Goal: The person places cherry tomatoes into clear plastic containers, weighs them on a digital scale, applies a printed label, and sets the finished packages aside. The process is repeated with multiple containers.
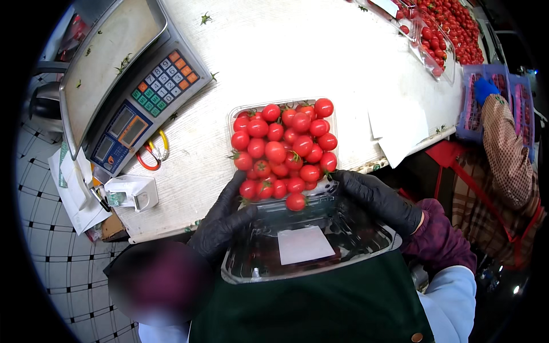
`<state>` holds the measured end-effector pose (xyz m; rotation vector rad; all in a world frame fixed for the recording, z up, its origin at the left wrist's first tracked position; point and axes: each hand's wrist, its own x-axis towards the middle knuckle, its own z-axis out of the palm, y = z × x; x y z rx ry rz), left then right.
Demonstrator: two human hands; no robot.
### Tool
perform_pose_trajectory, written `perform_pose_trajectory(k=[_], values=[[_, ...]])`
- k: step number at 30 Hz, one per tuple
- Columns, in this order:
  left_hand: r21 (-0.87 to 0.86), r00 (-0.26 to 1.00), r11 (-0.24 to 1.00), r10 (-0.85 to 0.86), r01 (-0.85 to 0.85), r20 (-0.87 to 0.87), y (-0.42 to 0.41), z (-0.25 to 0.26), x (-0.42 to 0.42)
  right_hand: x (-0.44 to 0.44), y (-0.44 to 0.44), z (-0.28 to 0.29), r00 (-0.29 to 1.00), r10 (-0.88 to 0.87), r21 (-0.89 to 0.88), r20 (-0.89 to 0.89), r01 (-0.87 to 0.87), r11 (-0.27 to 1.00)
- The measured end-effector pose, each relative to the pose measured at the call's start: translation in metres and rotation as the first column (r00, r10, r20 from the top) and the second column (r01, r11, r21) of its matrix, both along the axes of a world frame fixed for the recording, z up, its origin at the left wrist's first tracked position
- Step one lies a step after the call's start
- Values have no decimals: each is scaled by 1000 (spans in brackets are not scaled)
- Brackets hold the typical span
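Observation:
Before me on the white table is a clear plastic clamshell box (pixel 230 122), its base heaped with red cherry tomatoes (pixel 281 148), some with green calyxes. The hinged lid (pixel 240 261) hangs back toward my dark green apron and bears a white label (pixel 305 245). My left hand (pixel 225 218), black-gloved, grips the box near its left front corner. On the other side my right hand (pixel 373 197), also black-gloved, holds the right front corner by the hinge. One tomato (pixel 296 201) rests at the hinge edge. Parts of the fingers are hidden under or behind the plastic.
A digital scale (pixel 146 98) stands at left, with scissors (pixel 156 150) and a white tape dispenser (pixel 133 191) beside it. White paper (pixel 399 128) overhangs the table edge. More tomatoes (pixel 450 25) lie at upper right. A co-worker's blue-gloved hand (pixel 485 90) is over a purple crate (pixel 467 115).

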<state>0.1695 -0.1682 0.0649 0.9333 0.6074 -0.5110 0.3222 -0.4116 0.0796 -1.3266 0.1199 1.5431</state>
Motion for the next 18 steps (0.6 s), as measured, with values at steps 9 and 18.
perform_pose_trajectory(k=[9,18], values=[[908,834,348,-552,232,-2,12,-5,5,44,11,7,353,395,-360,848,-163,919],[934,749,315,-574,-169,329,5,-18,29,68,45,-46,-246,248,-289,937,-149,946]])
